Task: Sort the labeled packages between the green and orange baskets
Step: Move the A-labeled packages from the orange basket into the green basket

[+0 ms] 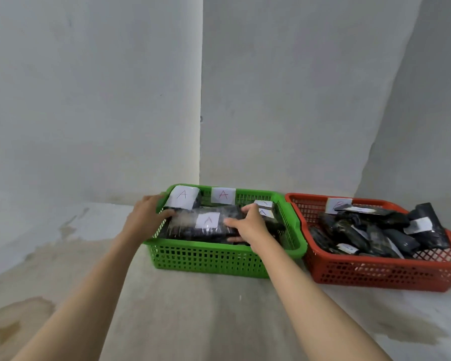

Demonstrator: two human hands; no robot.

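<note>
Head view: green basket (219,259) sits centre on a pale, stained floor (193,308), w/ orange basket (375,272) just beside it on the right, rims touching or nearly so. Both stand close to the grey-white wall (297,87).

Both hands are in the green basket on one dark plastic-wrapped package (201,225) that lies flat on top, its white label marked "A" (207,220) facing up. Left hand (146,217) is at the pkg's left end, by the basket's left rim; its grip looks clamped on that end, fingers curled onto the wrap. Right hand (248,225) is at the pkg's right end, thumb under the near edge and fingers over the top, grip clamped on it too.

More "A" labels behind: one on a pkg leaning at the back-left corner (183,197), one on the back wall of the basket (223,195), two smaller ones at right behind the right hand (264,208).

Orange basket holds a loose heap of dark packages (370,230), lying at mixed angles, some w/ white labels; letters there mostly unreadable. A label on its back wall (337,205) seems to read "B", blurred. One pkg (427,225) leans over the right rim.
</note>
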